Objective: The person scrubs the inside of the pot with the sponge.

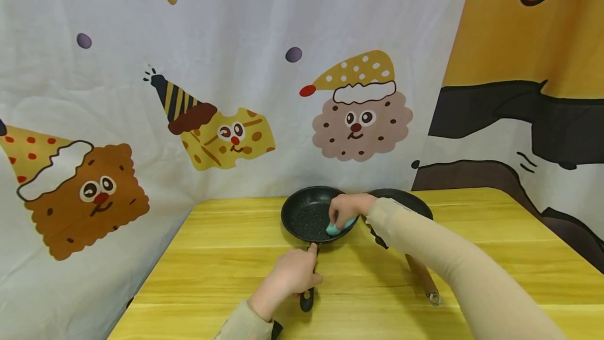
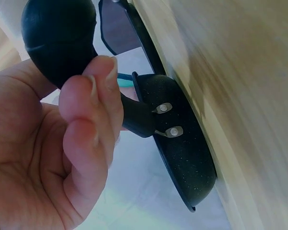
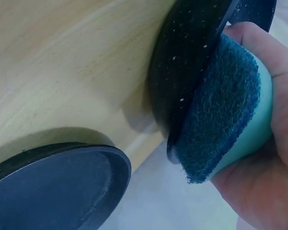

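A black speckled frying pan point(image 1: 304, 216) sits near the far edge of the table, its handle pointing toward me. My left hand point(image 1: 294, 272) grips that black handle point(image 2: 62, 38), fingers curled round it in the left wrist view. At the pan's right rim, my right hand point(image 1: 348, 209) holds a light blue sponge point(image 1: 334, 229). The sponge's dark scouring side point(image 3: 223, 105) lies against the rim in the right wrist view, with the fingers and thumb on its pale side.
Just right of the pan stands a second dark pan point(image 1: 406, 201), partly covered by my right forearm. Its brown handle point(image 1: 424, 277) ends in a metal ring. The yellow wooden table point(image 1: 226, 256) meets a printed cloth point(image 1: 264, 30) at the back.
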Tool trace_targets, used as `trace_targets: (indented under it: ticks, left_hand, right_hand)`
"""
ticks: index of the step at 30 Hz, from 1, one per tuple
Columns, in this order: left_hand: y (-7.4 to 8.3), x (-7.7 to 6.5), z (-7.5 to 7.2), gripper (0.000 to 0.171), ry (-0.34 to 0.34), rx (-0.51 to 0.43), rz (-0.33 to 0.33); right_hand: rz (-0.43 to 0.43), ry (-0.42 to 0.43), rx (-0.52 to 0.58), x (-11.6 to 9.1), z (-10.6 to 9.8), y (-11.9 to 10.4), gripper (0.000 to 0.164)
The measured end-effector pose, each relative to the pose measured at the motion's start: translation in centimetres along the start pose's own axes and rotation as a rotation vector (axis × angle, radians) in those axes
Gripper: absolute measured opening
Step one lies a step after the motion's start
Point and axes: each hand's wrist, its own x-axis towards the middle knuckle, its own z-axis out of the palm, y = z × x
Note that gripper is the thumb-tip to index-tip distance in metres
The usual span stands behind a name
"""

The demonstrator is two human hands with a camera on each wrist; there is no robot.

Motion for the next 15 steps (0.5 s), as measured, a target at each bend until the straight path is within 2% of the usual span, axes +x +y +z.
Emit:
trace_targets:
  ticks: [5, 12, 15]
  left_hand:
    - [-0.3, 0.2, 0.1, 0.069, 0.001, -0.026, 0.017]
    - [-0.5, 0.4, 0.0, 0.068, -0.014, -0.037, 0.034]
    - [-0.4, 0.3, 0.0, 0.067, -0.021, -0.040, 0.034]
  right_hand:
    - [-0.011, -0.034, 0.048, -0.2, 0.0, -0.4, 0.019]
    - [-0.059, -0.054, 0.166, -0.1, 0.2, -1.4, 0.018]
    - [-0.052, -0.057, 0.194, 0.0, 0.3, -1.8, 0.017]
